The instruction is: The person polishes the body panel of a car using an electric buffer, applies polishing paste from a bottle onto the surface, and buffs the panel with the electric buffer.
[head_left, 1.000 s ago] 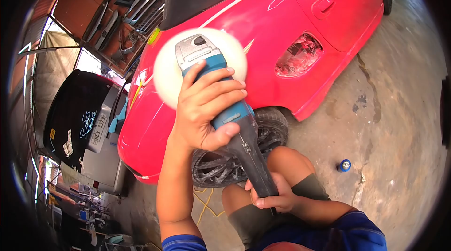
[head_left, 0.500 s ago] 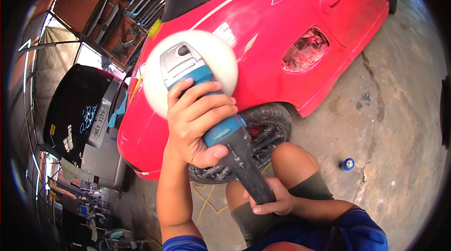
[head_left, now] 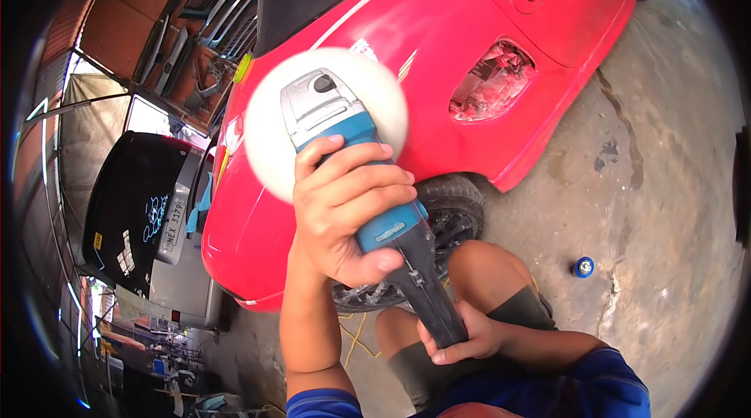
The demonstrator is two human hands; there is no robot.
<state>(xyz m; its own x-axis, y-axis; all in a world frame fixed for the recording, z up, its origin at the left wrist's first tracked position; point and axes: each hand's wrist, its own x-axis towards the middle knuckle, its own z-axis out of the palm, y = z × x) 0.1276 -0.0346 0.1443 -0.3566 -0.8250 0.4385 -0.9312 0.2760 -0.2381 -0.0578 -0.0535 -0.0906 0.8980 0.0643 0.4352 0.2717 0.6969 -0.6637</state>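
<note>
A blue and black electric polisher point(head_left: 383, 226) with a silver gear head and a round white pad point(head_left: 270, 136) is held in both hands. My left hand point(head_left: 344, 210) wraps over its blue body just behind the head, thumb along the near side. Lower down, my right hand point(head_left: 465, 336) grips the black rear handle. Behind the tool is the red car's glossy body panel point(head_left: 438, 136), which the pad overlaps; the pad's working face is hidden. The pad's edge looks smooth and blurred.
The car's wheel point(head_left: 458, 210) sits below the panel, beside my knees. A masked opening point(head_left: 494, 83) shows in the red panel. A yellow cord point(head_left: 356, 340) lies on the floor. A small blue can point(head_left: 583, 267) stands on the concrete at right. A silver vehicle point(head_left: 184, 285) is at left.
The polisher and both hands have shifted a little to the right, closer to the masked opening. The view has tilted slightly. Both hands keep their grip.
</note>
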